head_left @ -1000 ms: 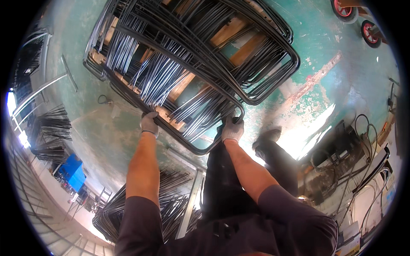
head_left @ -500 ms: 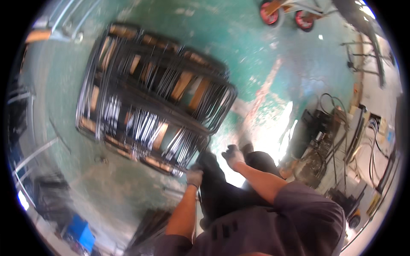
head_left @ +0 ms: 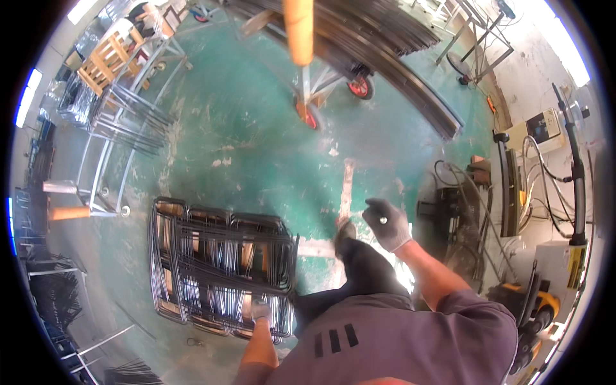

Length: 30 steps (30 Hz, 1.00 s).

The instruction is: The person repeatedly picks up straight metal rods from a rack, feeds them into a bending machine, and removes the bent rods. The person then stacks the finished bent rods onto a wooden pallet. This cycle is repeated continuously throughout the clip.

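Gloved and low in the frame, my left hand rests at the near edge of the stack of black wire frames; from the head view I cannot tell whether its fingers are curled round a wire or simply lying on it. That stack sits at lower left of the frame, on wooden slats that show through the wires, flat on the green floor. My right hand, in a pale grey glove, hangs free right of centre, fingers loosely spread and gripping nothing, well apart from the stack. Between the two hands I see my dark trouser leg stepping forward, the shoe near a strip of worn pale paint on the floor. My grey shirt fills the bottom of the frame.

Further off, a wheeled trolley with red wheels stands at upper centre, loaded with long dark metal bars running toward the right. More wire frames lean against a metal rack at upper left, with wooden pallets behind them. Along the right edge I make out a welding machine, coiled cables and a yellow-and-black tool at lower right.
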Each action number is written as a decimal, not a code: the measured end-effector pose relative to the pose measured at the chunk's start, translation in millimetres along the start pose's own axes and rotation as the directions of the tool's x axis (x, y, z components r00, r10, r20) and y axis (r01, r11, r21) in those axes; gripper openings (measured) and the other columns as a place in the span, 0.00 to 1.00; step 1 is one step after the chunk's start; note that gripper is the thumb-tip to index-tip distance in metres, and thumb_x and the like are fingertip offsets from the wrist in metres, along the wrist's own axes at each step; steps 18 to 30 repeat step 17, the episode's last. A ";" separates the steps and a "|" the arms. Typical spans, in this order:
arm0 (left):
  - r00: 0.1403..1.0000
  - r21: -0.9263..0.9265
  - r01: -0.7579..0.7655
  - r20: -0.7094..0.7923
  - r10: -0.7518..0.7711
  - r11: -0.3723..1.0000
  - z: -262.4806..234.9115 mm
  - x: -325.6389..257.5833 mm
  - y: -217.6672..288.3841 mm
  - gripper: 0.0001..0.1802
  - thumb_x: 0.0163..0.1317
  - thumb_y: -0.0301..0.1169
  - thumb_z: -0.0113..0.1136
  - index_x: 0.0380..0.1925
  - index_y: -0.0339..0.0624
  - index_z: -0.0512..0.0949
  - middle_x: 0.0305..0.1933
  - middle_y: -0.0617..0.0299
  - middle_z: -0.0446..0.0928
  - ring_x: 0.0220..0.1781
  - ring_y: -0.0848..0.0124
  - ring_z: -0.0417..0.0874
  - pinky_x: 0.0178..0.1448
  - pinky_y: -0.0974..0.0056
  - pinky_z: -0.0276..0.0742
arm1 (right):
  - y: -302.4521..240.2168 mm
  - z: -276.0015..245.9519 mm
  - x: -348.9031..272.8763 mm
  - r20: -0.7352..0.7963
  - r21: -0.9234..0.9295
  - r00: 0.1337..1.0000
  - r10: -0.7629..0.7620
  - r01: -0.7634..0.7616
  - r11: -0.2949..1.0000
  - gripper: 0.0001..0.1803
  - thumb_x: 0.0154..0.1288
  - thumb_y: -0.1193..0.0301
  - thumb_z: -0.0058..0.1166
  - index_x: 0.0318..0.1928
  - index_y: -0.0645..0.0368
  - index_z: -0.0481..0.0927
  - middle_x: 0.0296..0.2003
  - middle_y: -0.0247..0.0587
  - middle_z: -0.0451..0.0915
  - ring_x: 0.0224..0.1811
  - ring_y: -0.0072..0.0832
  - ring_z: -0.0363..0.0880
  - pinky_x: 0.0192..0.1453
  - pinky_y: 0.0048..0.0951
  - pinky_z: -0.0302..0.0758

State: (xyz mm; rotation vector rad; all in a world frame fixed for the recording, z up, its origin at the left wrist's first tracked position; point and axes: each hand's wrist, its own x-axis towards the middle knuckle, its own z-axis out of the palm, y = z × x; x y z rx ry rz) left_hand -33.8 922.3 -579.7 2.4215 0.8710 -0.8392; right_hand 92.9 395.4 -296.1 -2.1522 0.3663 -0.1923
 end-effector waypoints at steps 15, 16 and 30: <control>0.645 -0.504 -0.510 0.313 0.697 0.698 -3.7 -30.4 493.7 0.22 0.64 0.30 0.63 0.59 0.39 0.81 0.55 0.52 0.89 0.56 0.61 0.89 0.62 0.62 0.81 | -56.3 -143.5 501.7 -0.211 -0.233 0.977 -0.032 -0.018 0.972 0.23 0.64 0.54 0.67 0.55 0.53 0.88 0.50 0.51 0.89 0.55 0.44 0.88 0.62 0.41 0.81; 0.625 -0.622 -0.457 0.282 0.727 0.635 -5.0 -7.1 511.5 0.23 0.64 0.29 0.62 0.61 0.41 0.81 0.56 0.53 0.88 0.58 0.59 0.89 0.63 0.61 0.81 | -56.5 -134.7 532.3 -0.216 -0.320 0.976 0.007 -0.077 0.944 0.25 0.64 0.53 0.68 0.56 0.53 0.88 0.52 0.51 0.89 0.56 0.40 0.89 0.63 0.40 0.80; 0.606 -0.724 -0.398 0.254 0.754 0.564 -8.2 19.9 529.0 0.24 0.65 0.29 0.62 0.62 0.43 0.80 0.57 0.53 0.88 0.60 0.57 0.89 0.64 0.61 0.81 | -55.8 -125.3 559.6 -0.201 -0.359 0.980 -0.003 -0.071 0.931 0.26 0.64 0.53 0.69 0.57 0.54 0.88 0.54 0.54 0.88 0.59 0.40 0.88 0.66 0.42 0.79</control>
